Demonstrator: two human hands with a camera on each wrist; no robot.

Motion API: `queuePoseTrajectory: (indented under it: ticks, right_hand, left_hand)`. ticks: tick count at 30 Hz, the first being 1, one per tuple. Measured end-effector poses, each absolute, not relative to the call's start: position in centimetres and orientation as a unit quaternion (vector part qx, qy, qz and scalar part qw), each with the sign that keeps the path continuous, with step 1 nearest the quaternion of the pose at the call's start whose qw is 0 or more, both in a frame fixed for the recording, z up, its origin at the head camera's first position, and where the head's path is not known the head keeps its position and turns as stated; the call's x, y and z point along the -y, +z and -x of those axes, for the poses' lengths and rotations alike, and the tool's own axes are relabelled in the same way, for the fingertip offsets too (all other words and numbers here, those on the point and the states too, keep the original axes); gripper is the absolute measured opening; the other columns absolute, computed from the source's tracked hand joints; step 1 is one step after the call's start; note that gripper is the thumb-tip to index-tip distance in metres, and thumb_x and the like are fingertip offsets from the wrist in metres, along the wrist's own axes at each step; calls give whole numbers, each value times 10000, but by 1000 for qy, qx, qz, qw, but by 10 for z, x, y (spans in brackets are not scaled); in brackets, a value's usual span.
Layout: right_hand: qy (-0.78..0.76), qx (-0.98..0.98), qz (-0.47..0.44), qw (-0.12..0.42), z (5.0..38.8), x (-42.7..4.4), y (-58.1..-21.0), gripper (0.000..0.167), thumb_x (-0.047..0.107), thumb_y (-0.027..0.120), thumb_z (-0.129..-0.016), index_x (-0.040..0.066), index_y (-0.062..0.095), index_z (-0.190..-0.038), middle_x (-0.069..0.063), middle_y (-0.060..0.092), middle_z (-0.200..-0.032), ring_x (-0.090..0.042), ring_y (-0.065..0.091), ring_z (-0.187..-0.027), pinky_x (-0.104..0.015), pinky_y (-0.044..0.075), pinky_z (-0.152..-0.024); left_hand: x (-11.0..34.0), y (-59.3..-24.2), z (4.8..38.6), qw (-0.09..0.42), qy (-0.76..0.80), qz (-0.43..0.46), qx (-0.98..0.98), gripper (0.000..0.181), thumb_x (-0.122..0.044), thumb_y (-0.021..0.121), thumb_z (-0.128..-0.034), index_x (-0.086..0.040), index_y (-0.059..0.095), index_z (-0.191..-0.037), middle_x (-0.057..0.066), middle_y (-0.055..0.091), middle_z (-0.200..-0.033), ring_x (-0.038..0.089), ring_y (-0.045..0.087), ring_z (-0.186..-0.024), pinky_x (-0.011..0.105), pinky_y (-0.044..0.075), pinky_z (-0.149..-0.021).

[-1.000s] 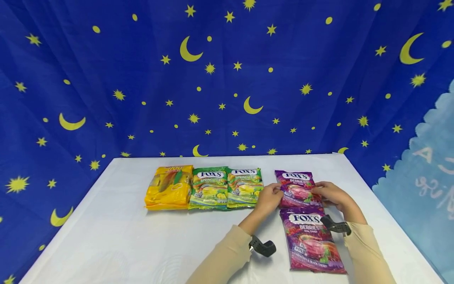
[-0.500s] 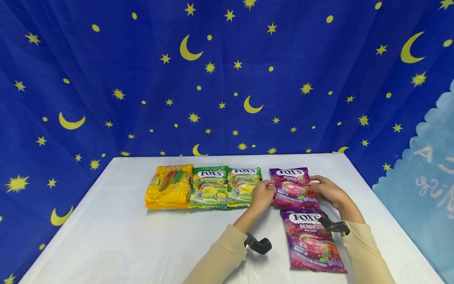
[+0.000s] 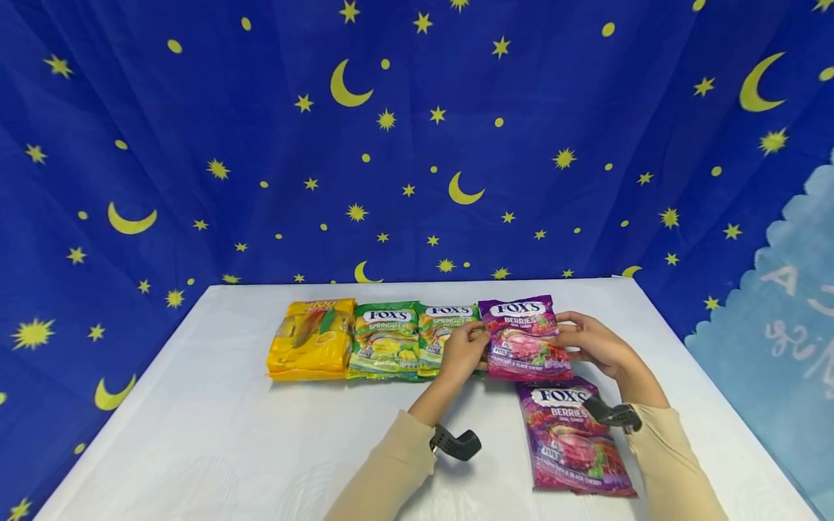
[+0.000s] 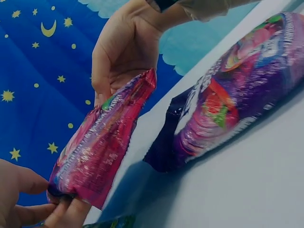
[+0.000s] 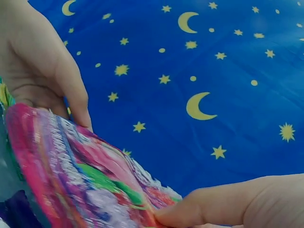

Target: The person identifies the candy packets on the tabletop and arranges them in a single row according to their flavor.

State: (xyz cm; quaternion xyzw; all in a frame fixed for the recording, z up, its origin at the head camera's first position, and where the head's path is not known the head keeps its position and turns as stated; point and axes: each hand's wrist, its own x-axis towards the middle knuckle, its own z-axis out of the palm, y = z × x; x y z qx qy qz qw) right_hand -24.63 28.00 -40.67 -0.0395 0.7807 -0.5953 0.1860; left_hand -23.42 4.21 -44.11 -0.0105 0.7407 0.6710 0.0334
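White desk (image 3: 274, 449), starry curtain (image 3: 417, 145) behind: one purple bag (image 3: 521, 344), gripped at either side by fingers of left hand (image 3: 461, 351) and right hand (image 3: 602, 347), beside a green bag (image 3: 431, 344) (overlap unclear), liable to crumple its edge if lowered too close.

A white tabletop (image 3: 260, 449) carries a yellow packet (image 3: 311, 340) and two green packets (image 3: 384, 344) side by side. Nearer the front, rightward, lies a purple Berries packet (image 3: 576, 445).
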Motion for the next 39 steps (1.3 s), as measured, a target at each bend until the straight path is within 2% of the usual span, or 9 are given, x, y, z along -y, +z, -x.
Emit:
queuePoseTrajectory:
  ticks: [6,14,22,25,31,36,39]
  right_hand:
    - [-599,-770,61,212,245,-269,-411,609,58,632,-871,-102,283,-1344,-103,630,-1070,-195,643,-891,-421,563,-787]
    - [-605,-754,87,241,242,-250,-414,551,36,669,-831,-44,340,-1266,-150,604,-1152,-260,636,-932,-463,552,-793]
    - [-613,-735,127,262,239,-241,-417,430,45,625,-853,-30,343,-1169,-60,555,-911,-231,614,-860,-454,558,-741]
    - [-614,-731,128,268,239,-239,-418,436,44,615,-856,-36,346,-1191,-67,597,-920,-229,617,-852,-455,562,-738]
    - [-606,-737,122,272,239,-237,-420,522,45,607,-853,-74,323,-1275,-129,660,-964,-255,638,-866,-461,564,-754]
    - [-590,-751,114,274,239,-235,-420,671,86,604,-869,-93,240,-1404,-144,656,-1023,-273,638,-916,-470,559,-784]
    - [-587,-756,105,271,239,-234,-420,781,150,601,-919,-125,113,-1464,-250,589,-1176,-298,630,-985,-468,556,-806]
  left_hand:
    - [-24,-444,227,54,675,9,-735,359,-120,599,-938,-3,572,-1276,95,698,-1001,140,624,-632,298,565,-513]
    - [-2,-443,224,62,661,17,-748,370,-161,603,-949,17,552,-1269,155,689,-1041,127,585,-603,303,575,-553]
    - [18,-435,224,91,637,-22,-765,377,-131,593,-952,65,515,-1264,173,685,-937,120,546,-540,383,585,-579]
    - [22,-434,223,102,637,-24,-764,403,-128,601,-948,71,490,-1280,164,677,-926,135,541,-539,409,587,-597]
    - [23,-436,222,103,640,-57,-759,366,-112,634,-933,56,472,-1215,167,675,-908,168,598,-571,432,587,-614]
    - [21,-440,223,90,633,-68,-765,287,-81,649,-923,16,467,-1123,124,659,-848,163,591,-557,412,583,-582]
    - [21,-441,224,88,630,-70,-768,257,-64,644,-924,3,462,-1093,110,655,-846,157,579,-548,393,578,-558]
